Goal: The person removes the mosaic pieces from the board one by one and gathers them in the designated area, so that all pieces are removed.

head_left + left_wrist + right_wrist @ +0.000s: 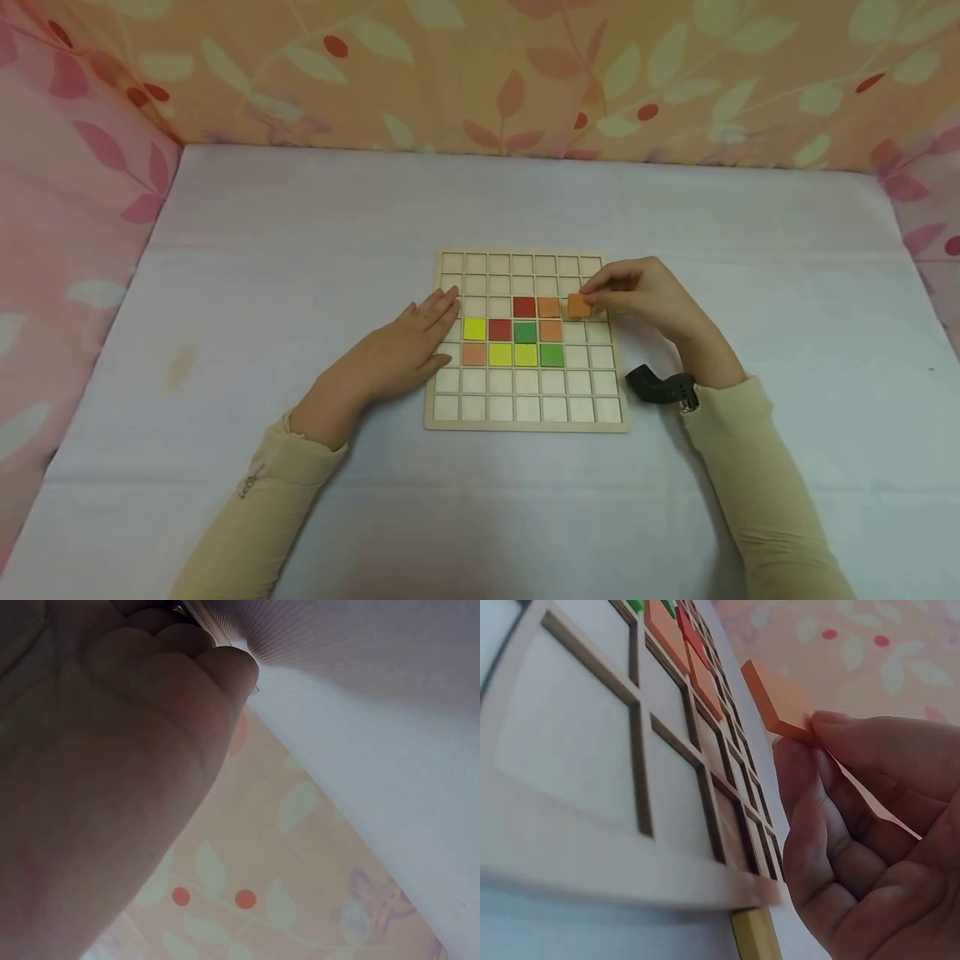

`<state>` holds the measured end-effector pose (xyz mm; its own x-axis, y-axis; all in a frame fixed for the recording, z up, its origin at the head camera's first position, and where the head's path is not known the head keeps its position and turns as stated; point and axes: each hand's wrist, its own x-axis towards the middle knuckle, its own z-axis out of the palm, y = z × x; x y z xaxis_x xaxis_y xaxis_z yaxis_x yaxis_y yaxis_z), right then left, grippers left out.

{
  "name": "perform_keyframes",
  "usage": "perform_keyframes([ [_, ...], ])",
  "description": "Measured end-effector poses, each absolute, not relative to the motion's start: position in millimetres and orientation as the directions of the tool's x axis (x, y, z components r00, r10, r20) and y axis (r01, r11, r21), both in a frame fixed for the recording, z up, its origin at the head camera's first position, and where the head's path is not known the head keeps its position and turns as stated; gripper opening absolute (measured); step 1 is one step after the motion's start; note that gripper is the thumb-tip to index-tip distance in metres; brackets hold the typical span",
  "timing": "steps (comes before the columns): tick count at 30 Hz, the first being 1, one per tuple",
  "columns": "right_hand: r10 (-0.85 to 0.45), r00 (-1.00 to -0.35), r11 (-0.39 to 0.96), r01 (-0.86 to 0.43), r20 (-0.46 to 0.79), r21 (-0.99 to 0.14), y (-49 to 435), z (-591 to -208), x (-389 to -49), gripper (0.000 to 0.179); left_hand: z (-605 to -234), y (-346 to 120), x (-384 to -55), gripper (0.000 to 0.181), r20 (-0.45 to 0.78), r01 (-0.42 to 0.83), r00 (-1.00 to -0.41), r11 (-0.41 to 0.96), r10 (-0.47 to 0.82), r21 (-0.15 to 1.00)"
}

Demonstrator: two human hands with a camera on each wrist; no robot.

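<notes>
A wooden grid board [525, 427] lies on the white cloth, with several red, orange, yellow and green square tiles set in its middle cells. Between thumb and fingertips my right hand [648, 296] pinches an orange tile [780, 701] over the board's right part, tilted and raised above the cells in the right wrist view. That tile is just right of a seated orange tile [548, 307]. My left hand [397, 354] rests with straight fingers on the board's left edge. Its palm fills much of the left wrist view, where the tiles are hidden.
A yellow piece [757, 934] lies against the board's right edge, mostly hidden by the right hand from above. A black curved strap device [660, 387] sticks out from the right wrist. Floral fabric walls [480, 75] border the table at the back and sides.
</notes>
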<state>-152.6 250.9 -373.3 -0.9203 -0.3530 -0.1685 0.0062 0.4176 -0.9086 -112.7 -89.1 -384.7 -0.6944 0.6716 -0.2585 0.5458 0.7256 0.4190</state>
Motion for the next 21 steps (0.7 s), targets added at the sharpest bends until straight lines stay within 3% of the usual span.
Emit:
perform_keyframes([
  [21, -0.301, -0.929, 0.466, 0.054, -0.216, -0.883, 280, -366, -154, 0.017, -385, -89, -114, 0.068, -0.245, 0.553, -0.69, 0.714, 0.681, 0.43],
])
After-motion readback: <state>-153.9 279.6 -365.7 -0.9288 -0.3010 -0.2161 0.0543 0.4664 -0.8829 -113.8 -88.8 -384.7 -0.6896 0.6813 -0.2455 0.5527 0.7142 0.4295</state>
